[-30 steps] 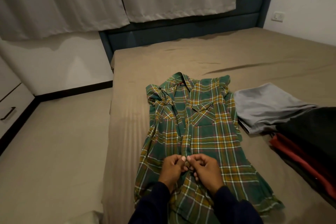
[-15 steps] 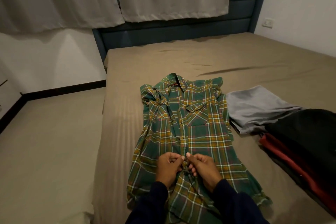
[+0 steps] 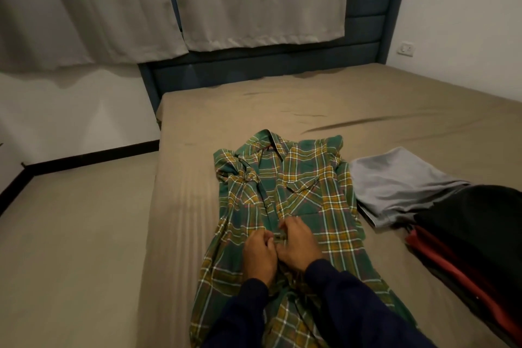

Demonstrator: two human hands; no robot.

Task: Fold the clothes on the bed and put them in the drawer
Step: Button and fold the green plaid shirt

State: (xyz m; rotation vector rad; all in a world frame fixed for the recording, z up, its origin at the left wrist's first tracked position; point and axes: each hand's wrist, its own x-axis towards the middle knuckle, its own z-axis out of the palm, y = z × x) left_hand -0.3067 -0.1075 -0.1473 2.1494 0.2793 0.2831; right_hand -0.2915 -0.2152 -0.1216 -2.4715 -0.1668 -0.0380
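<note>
Head view: plaid shirt (image 3: 308,206) lies face-up on bed (image 3: 395,110), beside folded grey garment (image 3: 395,181). Left hand (image 3: 258,254) and right hand (image 3: 296,243) pinch the placket, fingers curled; both have moved higher up the shirt than 0.5 s ago.

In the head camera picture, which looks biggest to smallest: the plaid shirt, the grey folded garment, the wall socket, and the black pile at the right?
1. plaid shirt, spread lengthwise down the bed.
2 and 3. black pile and grey folded garment: unsure, since the pile is nearer and cut off by the frame edge.
4. wall socket, by far the smallest.
</note>
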